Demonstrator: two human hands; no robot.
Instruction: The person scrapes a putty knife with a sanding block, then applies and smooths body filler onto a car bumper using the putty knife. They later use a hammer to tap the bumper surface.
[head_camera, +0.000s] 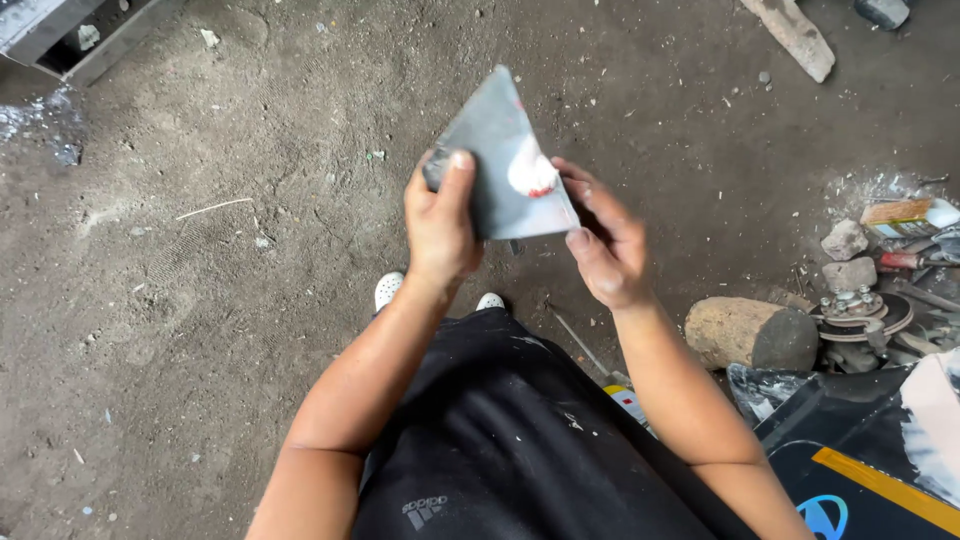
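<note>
The left hand (438, 225) is gripping the grey triangular plate (505, 160) by its near-left edge while the right hand (605, 250) is pinching the lower right corner, so keeping the plate level between them should stop the pink-white putty blob (532, 175) sliding.

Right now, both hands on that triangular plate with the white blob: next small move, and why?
Probably tilt the triangular grey plate flatter. The left hand pinches its left edge, the right hand supports the lower right corner, and the white-and-red putty blob sits near the sloping lower edge, where it could slide off.
</note>
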